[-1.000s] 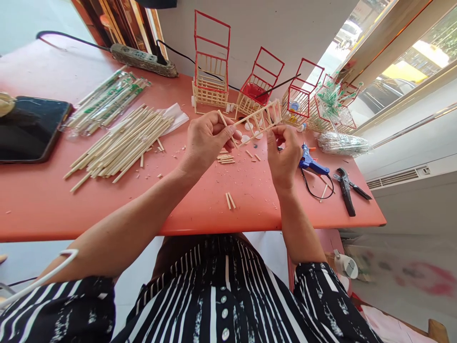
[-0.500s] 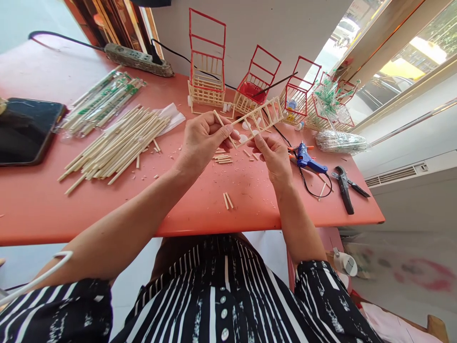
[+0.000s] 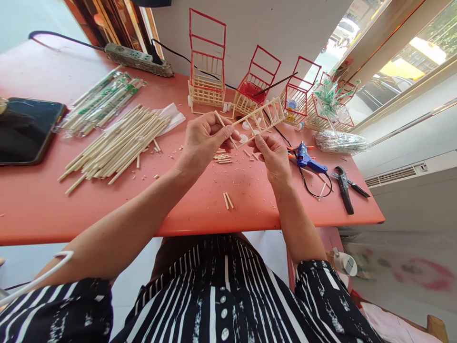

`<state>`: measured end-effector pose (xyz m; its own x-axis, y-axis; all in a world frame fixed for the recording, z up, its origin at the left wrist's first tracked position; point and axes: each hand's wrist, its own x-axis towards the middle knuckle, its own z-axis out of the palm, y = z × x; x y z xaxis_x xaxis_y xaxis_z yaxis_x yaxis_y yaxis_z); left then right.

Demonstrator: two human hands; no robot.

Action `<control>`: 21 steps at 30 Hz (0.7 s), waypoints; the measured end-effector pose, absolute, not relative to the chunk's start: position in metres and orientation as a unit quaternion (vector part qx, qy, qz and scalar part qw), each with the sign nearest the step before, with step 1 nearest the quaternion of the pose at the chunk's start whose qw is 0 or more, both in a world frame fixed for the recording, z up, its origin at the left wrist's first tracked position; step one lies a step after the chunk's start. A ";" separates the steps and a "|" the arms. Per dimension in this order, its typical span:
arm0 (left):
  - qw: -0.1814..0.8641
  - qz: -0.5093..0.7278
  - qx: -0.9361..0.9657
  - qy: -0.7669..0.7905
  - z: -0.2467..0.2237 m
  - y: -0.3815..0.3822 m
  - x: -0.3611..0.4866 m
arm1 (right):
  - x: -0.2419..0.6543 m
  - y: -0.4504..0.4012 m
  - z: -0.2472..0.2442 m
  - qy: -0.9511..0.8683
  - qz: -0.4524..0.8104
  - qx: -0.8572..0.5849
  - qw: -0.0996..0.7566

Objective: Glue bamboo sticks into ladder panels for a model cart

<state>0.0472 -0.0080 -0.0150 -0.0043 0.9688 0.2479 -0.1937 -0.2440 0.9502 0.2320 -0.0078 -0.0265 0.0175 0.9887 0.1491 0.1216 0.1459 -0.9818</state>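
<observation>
Broadly, the table [image 3: 200,205] spreads beneath both hands. The stick pile [image 3: 117,143] lies left of the left hand [image 3: 203,138]. Between the hands, raised, is the ladder frame [image 3: 250,115]: the left hand pinches its left end, thumb against fingers; the right hand [image 3: 273,153] pinches its lower rail. Right of the right hand lies the glue gun [image 3: 310,162], then the pliers [image 3: 344,188].

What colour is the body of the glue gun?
Blue, on the glue gun; it shows best in the head view.
</observation>
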 end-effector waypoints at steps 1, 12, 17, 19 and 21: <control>0.485 0.600 0.513 0.376 -0.015 -0.008 0.047 | 0.232 -0.008 -0.026 -0.555 0.428 -0.494 0.514; 0.479 0.600 0.517 0.378 -0.017 -0.009 0.047 | 0.231 -0.008 -0.024 -0.559 0.424 -0.493 0.515; 0.482 0.601 0.518 0.372 -0.016 -0.008 0.047 | 0.230 -0.008 -0.026 -0.558 0.427 -0.492 0.514; 0.481 0.600 0.518 0.374 -0.016 -0.008 0.047 | 0.230 -0.007 -0.026 -0.558 0.430 -0.485 0.518; 0.482 0.598 0.518 0.377 -0.016 -0.008 0.047 | 0.229 -0.007 -0.026 -0.557 0.433 -0.480 0.521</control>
